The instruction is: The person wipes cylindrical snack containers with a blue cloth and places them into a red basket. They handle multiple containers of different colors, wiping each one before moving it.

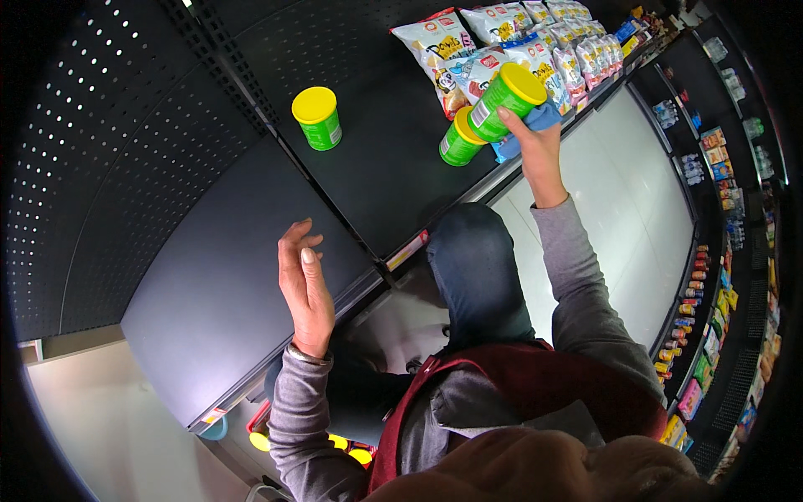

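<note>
My right hand [536, 147] grips a green canister with a yellow lid [505, 103], tilted, along with a blue cloth [542, 119]. Just below it, a second green canister [461, 141] stands on the black shelf [389, 182]; the held one overlaps its lid, and I cannot tell whether they touch. A third green canister [319, 120] stands upright farther left, near the shelf's perforated back. Over the adjoining shelf section [251, 270], my left hand [304, 282] is raised with fingers slightly curled and apart, holding nothing.
White snack bags [495, 37] stand in rows beyond the canisters. A price-label strip [408, 251] runs along the shelf's front edge, close to my knee [480, 270]. Yellow-lidded containers [361, 455] sit low by my left elbow. Stocked shelves [721, 251] line the aisle's other side.
</note>
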Action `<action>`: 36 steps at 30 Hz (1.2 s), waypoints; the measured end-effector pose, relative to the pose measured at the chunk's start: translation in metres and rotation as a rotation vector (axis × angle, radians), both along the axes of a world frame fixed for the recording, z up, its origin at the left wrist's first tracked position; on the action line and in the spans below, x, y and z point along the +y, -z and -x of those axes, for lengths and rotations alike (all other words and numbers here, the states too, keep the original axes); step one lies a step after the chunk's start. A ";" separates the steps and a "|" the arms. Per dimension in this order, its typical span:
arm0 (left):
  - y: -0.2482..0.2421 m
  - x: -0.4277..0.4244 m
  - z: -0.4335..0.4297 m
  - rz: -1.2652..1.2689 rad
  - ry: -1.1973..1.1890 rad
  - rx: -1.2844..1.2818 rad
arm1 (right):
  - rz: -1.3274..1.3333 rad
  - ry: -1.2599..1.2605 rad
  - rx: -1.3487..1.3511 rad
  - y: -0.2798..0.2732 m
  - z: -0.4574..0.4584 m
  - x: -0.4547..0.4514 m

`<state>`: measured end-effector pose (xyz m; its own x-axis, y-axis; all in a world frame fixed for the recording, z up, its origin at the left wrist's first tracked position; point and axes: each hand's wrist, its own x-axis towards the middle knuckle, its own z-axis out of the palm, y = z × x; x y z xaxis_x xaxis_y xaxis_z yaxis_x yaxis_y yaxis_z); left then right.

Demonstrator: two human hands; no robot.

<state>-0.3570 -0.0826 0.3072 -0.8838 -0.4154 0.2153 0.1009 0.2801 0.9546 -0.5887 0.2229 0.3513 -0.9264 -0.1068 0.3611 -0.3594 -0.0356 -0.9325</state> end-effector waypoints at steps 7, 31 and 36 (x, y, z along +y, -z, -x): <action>0.000 -0.002 0.001 -0.013 -0.012 -0.011 | 0.017 -0.032 0.098 0.010 0.010 -0.012; -0.006 0.017 -0.004 -0.048 0.069 -0.075 | 0.208 0.199 0.215 0.007 -0.094 -0.016; -0.006 0.019 -0.006 -0.036 0.110 -0.126 | 0.114 -0.457 0.128 -0.017 -0.110 -0.073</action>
